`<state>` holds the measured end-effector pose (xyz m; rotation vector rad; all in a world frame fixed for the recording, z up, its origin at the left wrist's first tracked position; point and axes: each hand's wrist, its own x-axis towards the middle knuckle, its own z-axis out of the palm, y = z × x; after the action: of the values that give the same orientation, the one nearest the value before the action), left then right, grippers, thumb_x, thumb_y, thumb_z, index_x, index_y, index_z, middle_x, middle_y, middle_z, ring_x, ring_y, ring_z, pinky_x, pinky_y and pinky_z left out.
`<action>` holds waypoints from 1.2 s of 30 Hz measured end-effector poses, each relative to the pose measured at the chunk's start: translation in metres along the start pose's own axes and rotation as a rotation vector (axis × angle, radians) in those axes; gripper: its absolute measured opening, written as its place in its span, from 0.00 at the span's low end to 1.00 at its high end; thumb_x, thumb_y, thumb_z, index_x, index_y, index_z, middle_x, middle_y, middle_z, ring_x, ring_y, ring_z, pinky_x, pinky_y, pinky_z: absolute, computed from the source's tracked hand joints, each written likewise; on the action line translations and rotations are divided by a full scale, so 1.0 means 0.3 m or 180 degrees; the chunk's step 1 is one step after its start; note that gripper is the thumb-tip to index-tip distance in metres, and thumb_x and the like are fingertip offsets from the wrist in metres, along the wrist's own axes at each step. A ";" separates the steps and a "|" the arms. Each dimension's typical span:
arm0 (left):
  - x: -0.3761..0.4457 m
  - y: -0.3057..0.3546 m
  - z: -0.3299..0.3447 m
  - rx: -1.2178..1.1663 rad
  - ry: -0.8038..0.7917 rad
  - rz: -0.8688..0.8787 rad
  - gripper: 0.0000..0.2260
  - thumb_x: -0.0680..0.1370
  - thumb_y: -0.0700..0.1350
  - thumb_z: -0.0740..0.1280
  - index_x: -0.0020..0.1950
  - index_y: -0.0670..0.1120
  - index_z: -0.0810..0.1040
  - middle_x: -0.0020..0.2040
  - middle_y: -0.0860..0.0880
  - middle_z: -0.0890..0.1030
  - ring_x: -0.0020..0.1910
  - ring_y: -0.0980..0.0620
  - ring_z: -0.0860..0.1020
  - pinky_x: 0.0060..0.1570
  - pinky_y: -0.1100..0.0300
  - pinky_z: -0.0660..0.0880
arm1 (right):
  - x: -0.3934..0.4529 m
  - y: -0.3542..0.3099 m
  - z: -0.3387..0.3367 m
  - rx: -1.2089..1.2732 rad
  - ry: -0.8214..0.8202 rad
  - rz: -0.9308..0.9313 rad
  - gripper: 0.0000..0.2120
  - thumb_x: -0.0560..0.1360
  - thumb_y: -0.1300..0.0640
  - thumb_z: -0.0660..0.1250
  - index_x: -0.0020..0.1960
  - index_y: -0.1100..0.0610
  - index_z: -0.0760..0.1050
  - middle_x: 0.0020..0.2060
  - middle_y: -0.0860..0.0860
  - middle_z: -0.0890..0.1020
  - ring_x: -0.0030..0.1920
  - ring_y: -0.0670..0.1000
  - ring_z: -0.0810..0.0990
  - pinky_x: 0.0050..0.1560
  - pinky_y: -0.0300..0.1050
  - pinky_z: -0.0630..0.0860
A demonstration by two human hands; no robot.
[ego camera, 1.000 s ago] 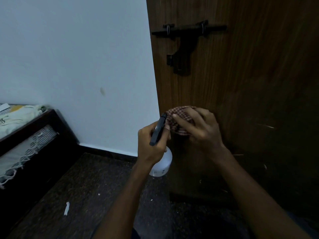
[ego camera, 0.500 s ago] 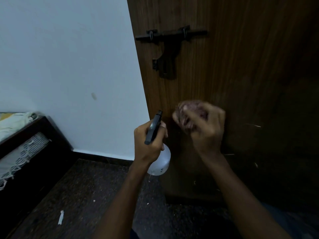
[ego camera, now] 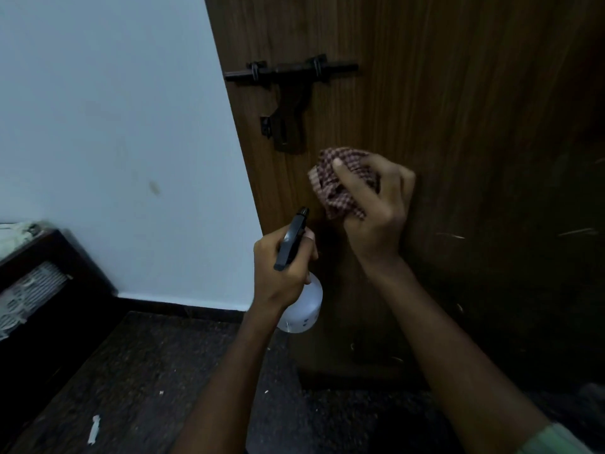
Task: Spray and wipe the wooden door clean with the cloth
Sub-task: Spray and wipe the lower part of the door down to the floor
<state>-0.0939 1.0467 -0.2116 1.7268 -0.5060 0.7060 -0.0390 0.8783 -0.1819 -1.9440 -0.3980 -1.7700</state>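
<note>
Two hands are busy: our right hand [ego camera: 376,204] bunches the checked cloth [ego camera: 340,181] in curled fingers against the wooden door [ego camera: 442,126], just below the black latch [ego camera: 289,93]. Our left hand [ego camera: 281,267] grips the spray bottle [ego camera: 302,309] (nozzle toward the door), fingers wrapped round its neck.

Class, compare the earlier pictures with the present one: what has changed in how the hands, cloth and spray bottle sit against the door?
The right hand has bunched the red checked cloth from a flat press into a crumpled wad and carried it up the brown wooden door, nearer the black metal latch. The left hand holds the white spray bottle with the black trigger head as before, nozzle toward the door.
</note>
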 end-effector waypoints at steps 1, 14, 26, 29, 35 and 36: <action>0.002 0.003 0.005 -0.0043 -0.0002 -0.0038 0.12 0.84 0.42 0.66 0.41 0.41 0.79 0.32 0.46 0.81 0.24 0.50 0.79 0.27 0.54 0.76 | -0.041 0.015 -0.001 -0.0071 -0.0185 -0.0316 0.18 0.79 0.59 0.73 0.69 0.53 0.80 0.65 0.57 0.74 0.61 0.59 0.71 0.60 0.43 0.73; 0.093 0.095 0.081 -0.0345 -0.0305 0.0078 0.12 0.83 0.43 0.66 0.41 0.39 0.79 0.33 0.45 0.81 0.23 0.50 0.78 0.25 0.55 0.75 | -0.034 0.077 -0.116 -0.0176 -0.0572 -0.0408 0.21 0.79 0.63 0.72 0.71 0.53 0.79 0.66 0.57 0.74 0.61 0.59 0.72 0.59 0.40 0.72; 0.117 0.139 0.152 -0.0548 -0.0749 0.0088 0.11 0.85 0.38 0.66 0.43 0.38 0.79 0.34 0.43 0.81 0.23 0.50 0.77 0.25 0.60 0.74 | -0.021 0.120 -0.171 -0.0379 -0.0328 0.0140 0.23 0.76 0.61 0.73 0.70 0.54 0.75 0.65 0.58 0.74 0.61 0.59 0.74 0.58 0.43 0.74; 0.118 0.158 0.187 -0.0460 -0.0705 0.0139 0.11 0.85 0.38 0.66 0.43 0.39 0.80 0.34 0.44 0.81 0.22 0.50 0.77 0.25 0.60 0.74 | -0.093 0.251 -0.286 -0.0422 -0.0904 -0.0477 0.26 0.76 0.58 0.76 0.72 0.51 0.74 0.67 0.58 0.73 0.62 0.60 0.74 0.56 0.48 0.77; 0.066 0.203 0.286 -0.0393 -0.0573 0.0073 0.11 0.85 0.39 0.66 0.43 0.39 0.79 0.35 0.43 0.81 0.23 0.50 0.77 0.25 0.60 0.74 | 0.095 0.299 -0.297 -0.0230 0.0154 0.0513 0.22 0.72 0.67 0.73 0.65 0.57 0.81 0.59 0.60 0.77 0.56 0.59 0.75 0.53 0.42 0.73; 0.059 0.209 0.302 -0.0315 -0.0543 0.0048 0.11 0.85 0.39 0.66 0.43 0.39 0.79 0.35 0.43 0.81 0.23 0.49 0.77 0.25 0.60 0.74 | 0.103 0.300 -0.287 -0.0206 -0.0039 0.0229 0.22 0.73 0.66 0.74 0.66 0.56 0.81 0.60 0.60 0.77 0.56 0.59 0.74 0.54 0.40 0.70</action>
<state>-0.1044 0.9435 -0.1710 1.6997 -0.6614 0.5376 -0.0618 0.7539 -0.1608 -1.9890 -0.2744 -1.7461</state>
